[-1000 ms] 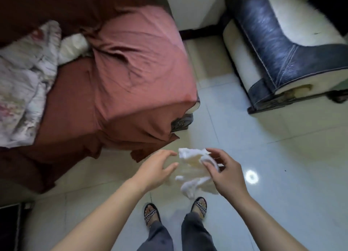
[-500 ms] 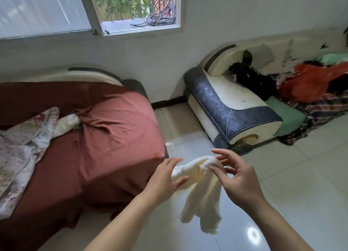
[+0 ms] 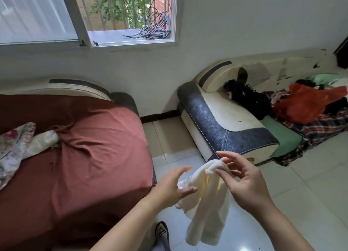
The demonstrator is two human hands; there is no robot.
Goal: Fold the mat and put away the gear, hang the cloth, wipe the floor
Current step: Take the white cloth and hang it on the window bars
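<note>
A white cloth (image 3: 207,209) hangs in front of me over the pale tiled floor (image 3: 310,190). My right hand (image 3: 243,183) pinches its top edge between thumb and fingers, so the cloth drapes down from there. My left hand (image 3: 173,184) is beside the cloth's left edge with fingers spread and relaxed; its fingertips touch or nearly touch the fabric, without gripping it.
A sofa under a red-brown cover (image 3: 84,156) fills the left, with a floral cloth (image 3: 13,149) on it. A cream and dark blue sofa (image 3: 226,126) with piled clothes (image 3: 305,103) stands at the right. A barred window (image 3: 122,15) is above. My sandalled foot (image 3: 162,232) is below.
My view has lifted from the floor to the wall and window. The cloth has risen with my right hand and now hangs longer; my left hand stays beside it.
</note>
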